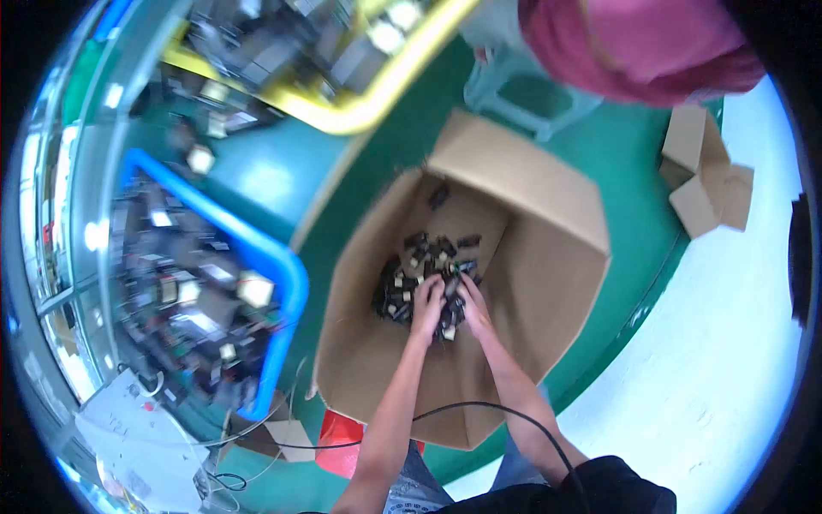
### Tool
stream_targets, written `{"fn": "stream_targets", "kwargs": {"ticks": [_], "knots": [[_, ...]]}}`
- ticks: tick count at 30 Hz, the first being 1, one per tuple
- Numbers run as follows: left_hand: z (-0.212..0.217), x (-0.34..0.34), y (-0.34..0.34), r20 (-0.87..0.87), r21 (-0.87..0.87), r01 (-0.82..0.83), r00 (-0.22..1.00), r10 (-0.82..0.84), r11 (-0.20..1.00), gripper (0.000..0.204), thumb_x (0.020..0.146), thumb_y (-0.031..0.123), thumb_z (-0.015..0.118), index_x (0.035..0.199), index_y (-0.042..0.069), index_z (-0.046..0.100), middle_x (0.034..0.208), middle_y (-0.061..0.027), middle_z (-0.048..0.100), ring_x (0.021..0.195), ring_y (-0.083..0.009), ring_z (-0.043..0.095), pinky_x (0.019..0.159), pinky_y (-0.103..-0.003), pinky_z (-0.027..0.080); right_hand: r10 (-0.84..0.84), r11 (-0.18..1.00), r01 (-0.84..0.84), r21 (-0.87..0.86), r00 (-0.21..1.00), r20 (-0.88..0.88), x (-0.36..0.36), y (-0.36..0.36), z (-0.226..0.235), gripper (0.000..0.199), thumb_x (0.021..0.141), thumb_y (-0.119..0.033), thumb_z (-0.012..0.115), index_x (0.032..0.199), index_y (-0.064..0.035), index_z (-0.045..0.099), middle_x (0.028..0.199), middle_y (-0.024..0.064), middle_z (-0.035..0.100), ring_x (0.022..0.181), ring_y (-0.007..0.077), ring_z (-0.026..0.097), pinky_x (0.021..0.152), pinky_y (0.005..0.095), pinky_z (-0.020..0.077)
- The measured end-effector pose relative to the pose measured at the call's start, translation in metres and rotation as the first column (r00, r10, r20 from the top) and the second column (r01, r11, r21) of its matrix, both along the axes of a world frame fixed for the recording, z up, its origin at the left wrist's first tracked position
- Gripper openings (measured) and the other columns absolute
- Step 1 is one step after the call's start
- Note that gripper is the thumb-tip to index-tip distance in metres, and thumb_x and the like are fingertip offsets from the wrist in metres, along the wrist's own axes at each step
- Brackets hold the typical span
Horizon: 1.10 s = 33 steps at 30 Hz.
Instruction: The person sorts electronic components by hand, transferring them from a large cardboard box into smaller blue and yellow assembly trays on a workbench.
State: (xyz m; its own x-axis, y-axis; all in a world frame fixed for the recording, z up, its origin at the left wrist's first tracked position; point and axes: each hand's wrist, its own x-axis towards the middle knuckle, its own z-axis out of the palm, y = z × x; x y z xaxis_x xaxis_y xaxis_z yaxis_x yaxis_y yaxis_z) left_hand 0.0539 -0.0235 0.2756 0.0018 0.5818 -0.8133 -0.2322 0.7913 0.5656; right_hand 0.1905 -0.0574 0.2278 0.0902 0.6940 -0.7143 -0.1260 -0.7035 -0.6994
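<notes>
Both my arms reach down into a deep cardboard box [548, 283]. On its bottom lies a heap of small black parts [419, 254], with some pale, cream-coloured pieces among them. My left hand [427, 307] is in the heap, fingers curled against the parts. Close beside it, my right hand [473, 306] is bent inward from the other side. A clump of the black parts is gathered between the two hands. Blur and the parts hide some of the fingertips, and the exact kind of part is too small to make out.
Left of the box, a blue-rimmed bin [295, 283] and a yellow-rimmed bin [347, 120] hold similar parts on a table. A black cable [505, 407] crosses my forearms. A pale stool [535, 94] and a person in dark red [642, 51] are beyond; another open carton [706, 176] lies right.
</notes>
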Motion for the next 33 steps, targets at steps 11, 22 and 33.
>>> {"fn": "stream_targets", "kwargs": {"ticks": [11, 22, 33], "knots": [[0.37, -0.013, 0.092, 0.19, 0.405, -0.223, 0.969, 0.158, 0.887, 0.035, 0.105, 0.024, 0.049, 0.134, 0.006, 0.054, 0.136, -0.0077, 0.05, 0.132, -0.0186, 0.044, 0.113, -0.032, 0.032, 0.129, 0.814, -0.342, 0.47, 0.895, 0.426, -0.015, 0.154, 0.419, 0.031, 0.095, -0.02, 0.062, 0.123, -0.0065, 0.062, 0.116, 0.015, 0.059, 0.112, 0.0279, 0.059, 0.099, 0.0346, 0.0443], [0.444, -0.097, 0.357, 0.183, 0.654, -0.189, 0.979, 0.089, 0.732, 0.048, 0.101, 0.04, 0.055, 0.139, 0.011, 0.054, 0.132, -0.0072, 0.058, 0.122, -0.0189, 0.053, 0.1, -0.035, 0.045, 0.214, 0.658, -0.3, 0.69, 0.954, 0.211, -0.088, 0.434, 0.476, 0.039, 0.1, -0.03, 0.057, 0.131, -0.0073, 0.059, 0.121, 0.0103, 0.065, 0.111, 0.0201, 0.061, 0.097, 0.0311, 0.0456], [0.398, -0.16, 0.434, -0.976, 0.022, 0.893, 0.116, -0.182, 0.45, 0.075, 0.092, 0.04, 0.061, 0.158, 0.025, 0.027, 0.16, -0.0196, 0.03, 0.14, -0.0403, 0.041, 0.117, -0.044, 0.033, 0.194, 0.602, -0.685, 0.411, 0.624, 0.757, -0.084, 0.453, 0.401, 0.056, 0.103, -0.045, 0.037, 0.153, -0.0207, 0.038, 0.143, 0.0276, 0.048, 0.131, 0.0455, 0.048, 0.109, 0.0499, 0.039]]}}
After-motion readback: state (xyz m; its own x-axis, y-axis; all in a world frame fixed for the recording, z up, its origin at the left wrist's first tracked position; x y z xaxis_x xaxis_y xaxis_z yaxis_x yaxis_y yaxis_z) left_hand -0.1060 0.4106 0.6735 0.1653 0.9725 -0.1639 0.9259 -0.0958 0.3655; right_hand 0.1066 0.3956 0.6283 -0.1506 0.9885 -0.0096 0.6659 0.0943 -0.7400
